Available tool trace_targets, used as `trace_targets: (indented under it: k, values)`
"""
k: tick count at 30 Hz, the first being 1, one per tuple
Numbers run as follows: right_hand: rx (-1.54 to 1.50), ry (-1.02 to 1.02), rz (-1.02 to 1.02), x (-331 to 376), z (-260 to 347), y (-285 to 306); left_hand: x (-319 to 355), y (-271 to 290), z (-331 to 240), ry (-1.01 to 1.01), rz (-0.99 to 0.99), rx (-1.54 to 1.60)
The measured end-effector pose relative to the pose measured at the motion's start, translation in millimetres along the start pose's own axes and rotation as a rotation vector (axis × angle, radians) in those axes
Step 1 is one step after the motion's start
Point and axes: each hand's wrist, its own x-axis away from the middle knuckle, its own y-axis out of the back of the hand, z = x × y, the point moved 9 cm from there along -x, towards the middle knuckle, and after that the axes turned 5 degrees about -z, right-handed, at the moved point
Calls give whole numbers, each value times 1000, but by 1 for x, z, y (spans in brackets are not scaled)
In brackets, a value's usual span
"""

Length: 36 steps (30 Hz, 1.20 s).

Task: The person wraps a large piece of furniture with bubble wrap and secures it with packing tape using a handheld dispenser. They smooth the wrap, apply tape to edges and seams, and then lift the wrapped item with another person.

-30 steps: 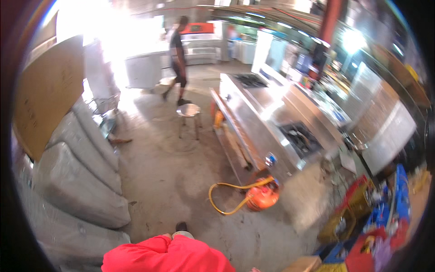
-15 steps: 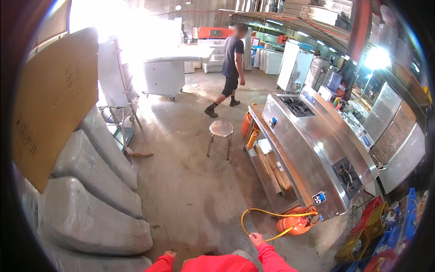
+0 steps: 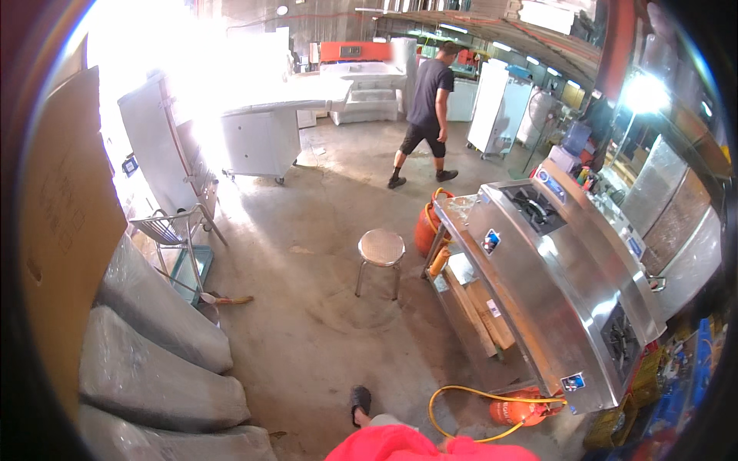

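Observation:
At the lower edge a sliver of my right hand (image 3: 443, 444) shows beside my red sleeve, its fingers mostly hidden. Nearest to it is a yellow hose (image 3: 433, 419), looping out from an orange gas cylinder (image 3: 511, 412); whether the hand touches the hose I cannot tell. My left hand is out of the picture. Above the cylinder stands a long stainless-steel gas stove (image 3: 530, 261) with burners on top. One dark shoe (image 3: 360, 402) of mine is on the concrete floor ahead of my body.
A metal stool (image 3: 381, 247) stands mid-floor. Plastic-wrapped bulky pieces (image 3: 161, 373) and a cardboard sheet (image 3: 69, 207) line the left. A second orange cylinder (image 3: 425, 229) is at the stove's far end. Another person (image 3: 430, 100) walks farther back. Crates (image 3: 615, 422) sit at lower right.
My view has shifted forward, bringing the stool and stove nearer. My left hand has left the picture and my right has dropped toward the lower edge. The other person has walked rightward.

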Motion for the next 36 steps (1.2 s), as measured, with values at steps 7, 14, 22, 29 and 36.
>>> trace_targets:
  k: [7, 14, 22, 29, 36]
  values:
    - [-601, 386, -507, -97, 296, 469, -53, 25, -144, -52, -55, 101]
    - [-489, 845, -588, -58, 537, 725, -160, 41, -272, -88, -40, 96]
    - [-103, 591, -360, -199, 485, 682, -296, 97, -422, -70, -20, 46]
    - [-262, -98, -121, -239, 347, 571, -440, 234, -514, 143, -163, 62]
    - [-373, -10, 92, -321, 465, 630, -568, 262, -666, 200, -173, 111]
